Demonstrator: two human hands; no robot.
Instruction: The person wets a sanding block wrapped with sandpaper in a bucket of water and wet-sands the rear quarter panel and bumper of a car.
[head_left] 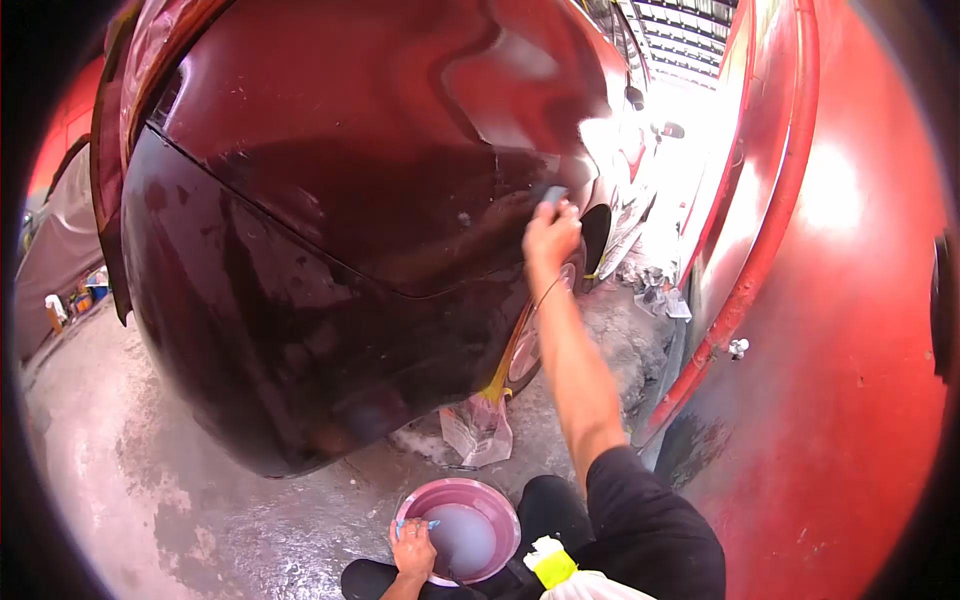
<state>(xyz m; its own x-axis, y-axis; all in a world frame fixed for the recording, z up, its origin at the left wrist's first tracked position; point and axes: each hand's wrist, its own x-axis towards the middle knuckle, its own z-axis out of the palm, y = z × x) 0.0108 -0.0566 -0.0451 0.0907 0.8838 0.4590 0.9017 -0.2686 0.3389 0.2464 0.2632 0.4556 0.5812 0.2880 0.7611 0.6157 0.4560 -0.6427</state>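
Note:
My right hand (553, 240) is closed around a small grey-blue block (555, 194) at the dark red car's rear side panel (400, 190), near the wheel. Whether the block touches the paint I cannot tell. Low in the view, my left hand (413, 552) rests at the left rim of a pink basin (508, 508) that contains cloudy, whitish water (466, 540). Its fingers close on a thin light-blue piece (431, 524), perhaps cloth or paper; its exact kind is unclear.
A red wall (850, 320) with a curved red edge runs close on the right. Plastic and yellow tape hang by the wheel (525, 350). The concrete floor (240, 510) is wet in patches. Bottles (85, 297) stand far left, near a covered shape.

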